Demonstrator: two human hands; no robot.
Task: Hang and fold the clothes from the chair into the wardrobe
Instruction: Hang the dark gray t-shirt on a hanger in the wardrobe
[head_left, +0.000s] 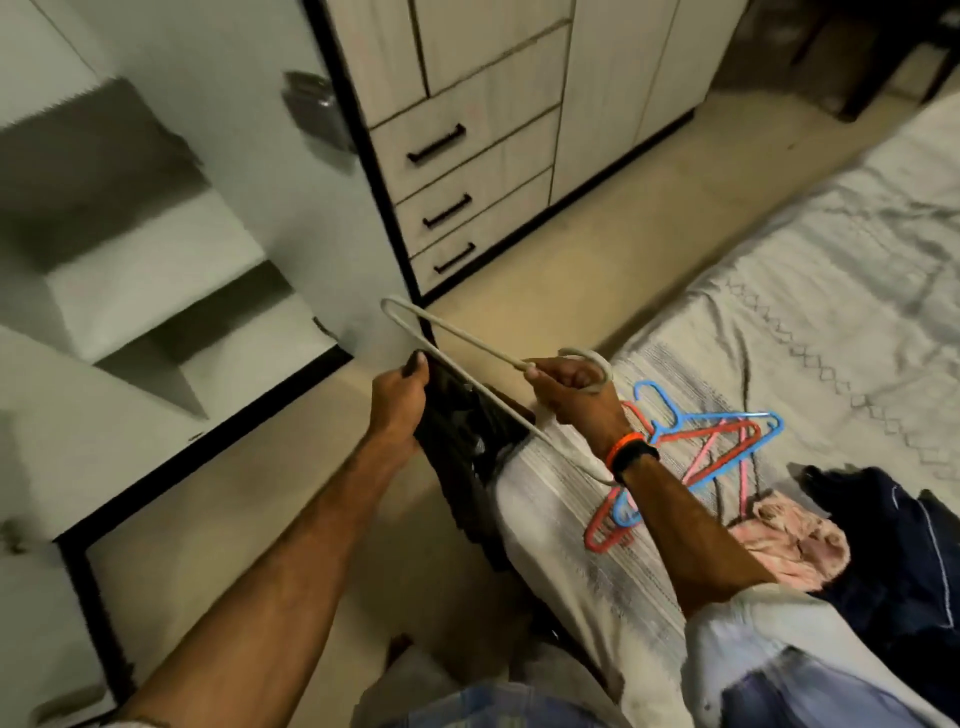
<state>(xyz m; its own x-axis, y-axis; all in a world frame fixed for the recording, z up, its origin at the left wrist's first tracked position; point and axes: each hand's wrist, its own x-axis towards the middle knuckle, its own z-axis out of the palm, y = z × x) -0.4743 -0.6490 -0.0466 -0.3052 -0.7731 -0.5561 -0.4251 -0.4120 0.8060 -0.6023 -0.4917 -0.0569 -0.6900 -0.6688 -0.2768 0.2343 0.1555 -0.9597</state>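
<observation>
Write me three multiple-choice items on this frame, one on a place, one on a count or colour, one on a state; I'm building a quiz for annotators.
1. Where do the spare plastic hangers lie?
A. on the bed
B. on the floor
C. in a drawer

2. What colour is the hanger held in the hands?
A. blue
B. red
C. white

3. What is the left hand doing?
A. hanging idle
B. gripping a black garment
C. pulling a drawer handle

Answers:
1 A, they rest on the bed sheet.
2 C, the right hand grips it near its pale hook.
3 B, its fingers curl round the black garment.
</observation>
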